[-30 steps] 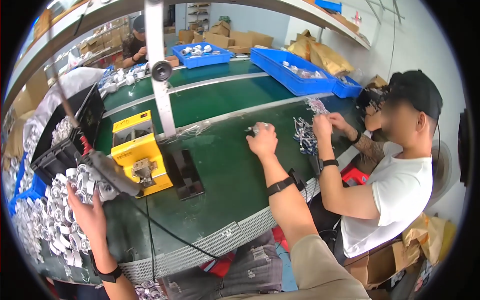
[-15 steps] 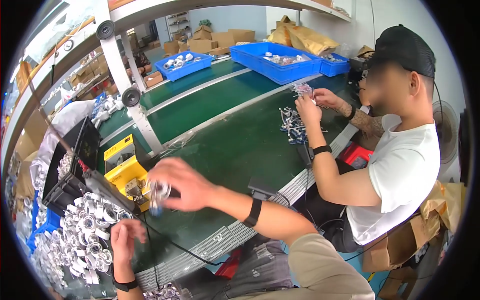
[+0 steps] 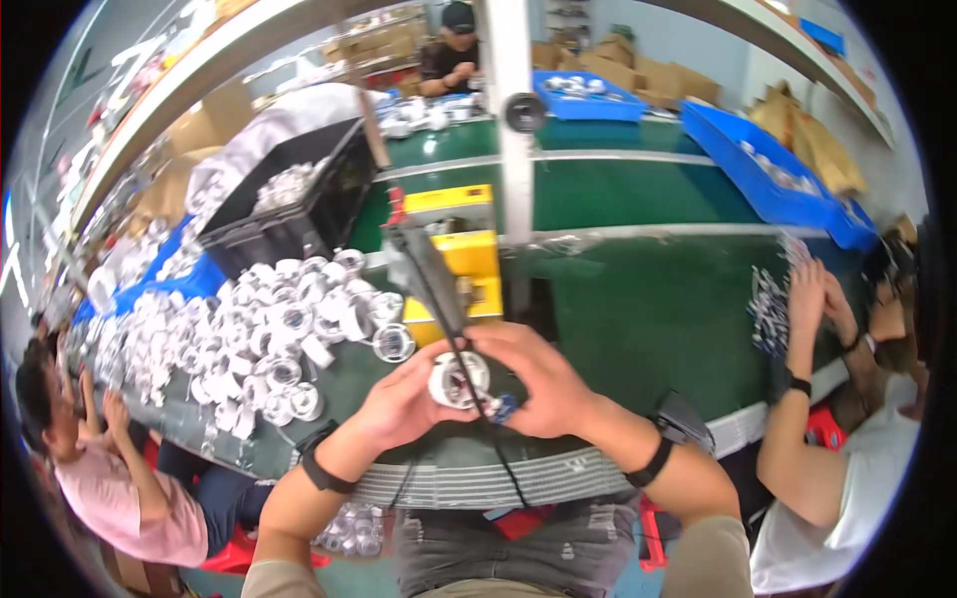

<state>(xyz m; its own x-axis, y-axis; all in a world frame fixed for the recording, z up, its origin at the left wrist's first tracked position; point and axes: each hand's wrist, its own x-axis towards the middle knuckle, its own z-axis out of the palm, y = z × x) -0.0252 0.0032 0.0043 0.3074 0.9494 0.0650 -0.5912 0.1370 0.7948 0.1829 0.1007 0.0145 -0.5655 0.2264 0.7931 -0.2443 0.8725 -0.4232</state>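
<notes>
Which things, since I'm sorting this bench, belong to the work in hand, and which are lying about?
Likely belong:
white round part, between left hand and right hand
small blue piece beside it
pile of similar white parts

Seemingly lying about:
black flat object
cardboard boxes

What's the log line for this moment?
left hand: holding white round housing; right hand: at small blue part; housing heap: left; yellow machine: ahead

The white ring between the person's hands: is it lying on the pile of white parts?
No, the white ring is between the left hand and the right hand, to the right of the pile.
</notes>
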